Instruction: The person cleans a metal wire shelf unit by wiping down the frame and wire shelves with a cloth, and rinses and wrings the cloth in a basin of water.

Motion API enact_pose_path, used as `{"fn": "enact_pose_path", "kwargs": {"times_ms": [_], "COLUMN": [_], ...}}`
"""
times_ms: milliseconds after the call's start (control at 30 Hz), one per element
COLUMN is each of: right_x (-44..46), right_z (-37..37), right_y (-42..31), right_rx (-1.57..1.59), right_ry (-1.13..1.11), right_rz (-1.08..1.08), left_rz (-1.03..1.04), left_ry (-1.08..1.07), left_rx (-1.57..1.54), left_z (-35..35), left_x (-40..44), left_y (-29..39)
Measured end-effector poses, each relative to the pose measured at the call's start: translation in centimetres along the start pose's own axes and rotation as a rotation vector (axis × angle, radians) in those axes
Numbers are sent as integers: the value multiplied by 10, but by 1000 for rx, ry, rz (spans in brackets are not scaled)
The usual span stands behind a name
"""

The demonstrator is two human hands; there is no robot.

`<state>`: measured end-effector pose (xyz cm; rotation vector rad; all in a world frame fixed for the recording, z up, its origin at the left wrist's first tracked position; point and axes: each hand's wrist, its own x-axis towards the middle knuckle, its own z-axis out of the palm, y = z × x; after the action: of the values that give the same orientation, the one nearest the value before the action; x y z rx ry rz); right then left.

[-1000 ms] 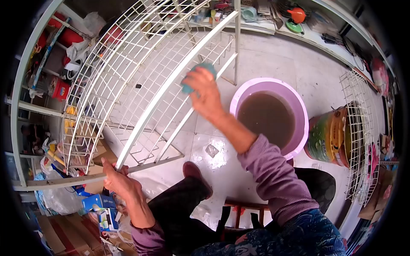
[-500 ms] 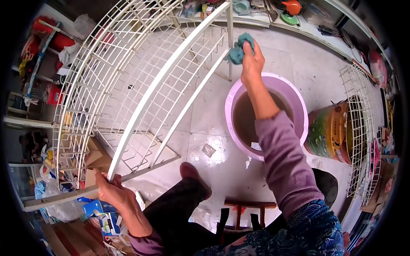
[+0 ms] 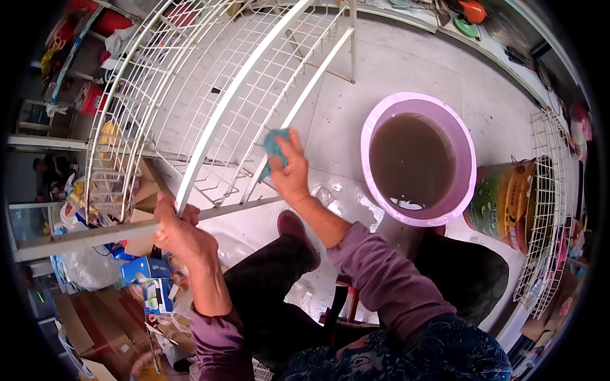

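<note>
A white wire rack (image 3: pixel 202 150) with metal bars leans across the left and middle of the head view. My left hand (image 3: pixel 190 238) is closed around its frame near the lower corner. In my right hand (image 3: pixel 292 178) is a teal cloth (image 3: pixel 274 147), pressed against the rack's slanting lower bar. Part of the cloth is hidden behind my fingers. To the right of that hand, a pink basin (image 3: pixel 466 159) of murky brown water stands on the floor.
A green and orange bucket (image 3: pixel 499 200) stands right of the basin beside a white wire grid (image 3: pixel 546 209). Cardboard boxes (image 3: pixel 105 317) and a blue box (image 3: pixel 145 270) crowd the lower left. A shelf with tools (image 3: pixel 502 57) runs along the back right.
My right hand has moved down and left along the rack's bar with the cloth. My left hand keeps its grip on the frame. The view has shifted, and the basin appears farther right.
</note>
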<state>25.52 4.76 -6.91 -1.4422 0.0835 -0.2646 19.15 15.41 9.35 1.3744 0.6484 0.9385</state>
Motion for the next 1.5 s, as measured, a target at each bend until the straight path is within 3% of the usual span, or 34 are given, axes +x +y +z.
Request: {"fn": "enact_pose_path", "kwargs": {"times_ms": [233, 300, 367, 433, 467, 533, 600, 700, 733, 833, 900, 1000, 1100, 1233, 1300, 1333, 1433, 1500], "right_x": [-84, -91, -85, -68, -59, -48, -40, -20, -23, -56, -87, -67, -41, -46, -72, -86, -91, -87], "right_z": [18, 15, 15, 0, -11, -39, -54, -50, -40, 10, 12, -21, -58, -32, -9, -8, -39, -69], "right_y": [-6, -11, -11, -24, -32, -43, -58, -65, -49, -19, -14, -18, -28, -27, -27, -18, 5, 2], "right_rx": [-43, 66, -35, 164, 261, 424, 651, 592, 594, 42, -34, 494, 1163, 1210, 690, 644, 466, 615], "right_ry": [-243, -438, -431, -630, -697, -628, -363, -272, -270, -303, -383, -499, -341, -285, -167, -249, -168, 123], "right_rz": [27, 110, 53, 196, 639, 869, 946, 679, 683, 256, -59, 846, 1147, 1055, 904, 641, 758, 916], "left_rz": [34, 66, 27, 40, 35, 29, 14, 15, 12, 10, 9, -20, -42, -38, -43, -52, -106, -122], "left_ry": [62, 28, 72, 108, 111, 101, 111, 105, 104, 106, 131, 116, 35, 53, 13, -24, -214, -249], "left_rx": [-14, -1, 18, 11, 20, 13, 12, 18, 14, 17, -9, -18, -25, -39, -44, -54, -112, -93], "left_z": [15, 17, 19, 19, 19, 21, 22, 21, 21, 22, 25, 26, 19, 27, 29, 30, 20, 18], "left_x": [-7, -11, -12, -9, -10, -11, -13, -11, -11, -13, -14, -16, -13, -18, -23, -25, -20, -19], "left_y": [6, 11, 11, 7, 7, 9, 11, 9, 9, 10, 12, 15, 10, 12, 14, 15, 19, 20]}}
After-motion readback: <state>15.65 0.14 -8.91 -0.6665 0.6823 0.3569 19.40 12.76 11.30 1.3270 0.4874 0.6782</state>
